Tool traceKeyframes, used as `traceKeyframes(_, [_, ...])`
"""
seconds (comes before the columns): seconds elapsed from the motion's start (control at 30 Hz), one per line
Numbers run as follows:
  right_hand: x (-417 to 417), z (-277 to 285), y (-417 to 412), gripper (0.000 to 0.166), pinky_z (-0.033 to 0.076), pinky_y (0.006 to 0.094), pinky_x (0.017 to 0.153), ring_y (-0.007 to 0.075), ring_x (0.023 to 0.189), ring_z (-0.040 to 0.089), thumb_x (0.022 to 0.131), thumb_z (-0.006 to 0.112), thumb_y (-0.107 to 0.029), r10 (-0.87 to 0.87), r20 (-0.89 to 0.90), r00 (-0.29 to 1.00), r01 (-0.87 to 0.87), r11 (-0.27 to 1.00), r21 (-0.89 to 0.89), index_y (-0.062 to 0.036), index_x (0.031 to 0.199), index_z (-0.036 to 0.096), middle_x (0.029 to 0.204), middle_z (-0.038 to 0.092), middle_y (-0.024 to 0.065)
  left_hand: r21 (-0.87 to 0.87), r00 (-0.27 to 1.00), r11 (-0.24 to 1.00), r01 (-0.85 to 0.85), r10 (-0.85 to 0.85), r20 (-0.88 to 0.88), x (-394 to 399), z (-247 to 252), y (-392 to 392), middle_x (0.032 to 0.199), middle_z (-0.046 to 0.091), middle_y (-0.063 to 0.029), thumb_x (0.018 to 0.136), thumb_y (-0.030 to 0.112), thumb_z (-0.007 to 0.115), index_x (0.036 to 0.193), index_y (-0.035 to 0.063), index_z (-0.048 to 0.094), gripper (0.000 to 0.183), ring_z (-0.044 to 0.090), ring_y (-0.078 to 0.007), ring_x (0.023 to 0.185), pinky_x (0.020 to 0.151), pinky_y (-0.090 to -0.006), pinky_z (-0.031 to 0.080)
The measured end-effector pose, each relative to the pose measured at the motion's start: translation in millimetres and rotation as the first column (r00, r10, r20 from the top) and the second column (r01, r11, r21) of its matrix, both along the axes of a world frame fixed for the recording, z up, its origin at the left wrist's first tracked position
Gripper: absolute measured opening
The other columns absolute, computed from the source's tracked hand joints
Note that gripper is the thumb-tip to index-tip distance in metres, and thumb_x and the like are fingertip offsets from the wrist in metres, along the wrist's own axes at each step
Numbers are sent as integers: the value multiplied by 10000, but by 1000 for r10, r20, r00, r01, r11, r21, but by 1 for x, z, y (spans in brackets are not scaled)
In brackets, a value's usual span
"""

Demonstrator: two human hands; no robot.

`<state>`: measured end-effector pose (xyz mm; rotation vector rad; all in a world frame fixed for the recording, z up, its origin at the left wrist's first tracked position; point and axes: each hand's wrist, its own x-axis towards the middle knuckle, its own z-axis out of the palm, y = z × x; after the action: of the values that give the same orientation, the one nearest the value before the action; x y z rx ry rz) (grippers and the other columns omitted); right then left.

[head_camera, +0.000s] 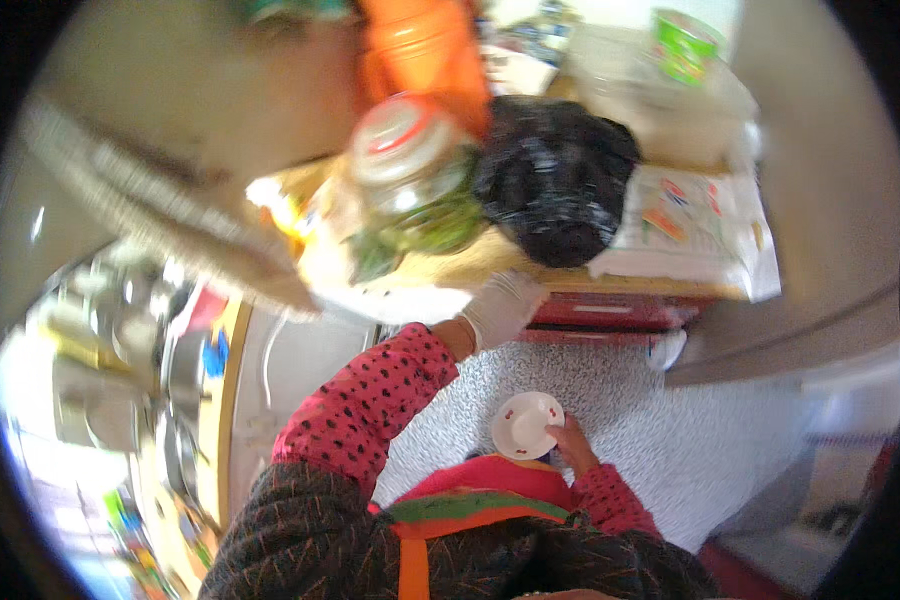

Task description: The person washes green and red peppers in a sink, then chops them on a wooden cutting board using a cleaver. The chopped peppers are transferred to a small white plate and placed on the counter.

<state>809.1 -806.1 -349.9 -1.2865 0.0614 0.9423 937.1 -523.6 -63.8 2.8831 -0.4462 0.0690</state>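
Note:
My left hand (pixel 504 309), in a whitish glove, reaches to the front edge of a wooden-topped cabinet, beside its red drawer (pixel 607 309). Blur hides its fingertips, so whether it grips anything is unclear. Lower down, my bare right hand (pixel 574 444) holds the rim of a small white bowl (pixel 521 426) with red marks, above the speckled floor. A black plastic bag (pixel 559 180) stands on the cabinet top just beyond my left hand. Left of the bag is a clear jar (pixel 420 180) with a white and red lid and green contents.
An orange container (pixel 427 60) rises behind the jar. On the right of the cabinet top lies a printed plastic sheet (pixel 682 225), with a green tub (pixel 686 46) farther back. Metal pots (pixel 187 367) and other kitchenware line the left side. A large smooth surface borders the right.

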Motion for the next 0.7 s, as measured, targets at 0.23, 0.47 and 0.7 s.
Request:
traceKeyframes(0.23, [7, 81, -7, 489, 578, 448, 929, 302, 1089, 671, 925, 592, -62, 263, -309, 914, -243, 965, 103, 0, 1399, 491, 1264, 628, 148, -231, 890, 862, -452, 418, -184, -232, -8, 3, 863, 685, -170, 959, 214, 558, 955, 65, 717, 218, 657, -374, 851, 803, -493, 514])
traceKeyframes(0.47, [31, 142, 78, 510, 561, 473, 964, 322, 1149, 644, 931, 576, -46, 530, -143, 836, -527, 847, 64, 3, 1425, 456, 1315, 596, 196, -359, 284, 215, -908, 947, -151, -481, -17, -12, 910, 707, -206, 925, 176, 618, 969, 58, 741, 176, 666, -396, 908, 825, -477, 525])
traceKeyframes(0.7, [-5, 229, 204, 521, 515, 487, 1015, 332, 1214, 605, 975, 544, -119, 807, -97, 582, -790, 590, 168, 28, 1457, 411, 1383, 560, 188, -457, -362, -418, -785, 908, -209, -619, -41, -104, 1024, 702, -182, 961, 173, 593, 1106, 20, 691, 232, 680, -341, 951, 865, -426, 537])
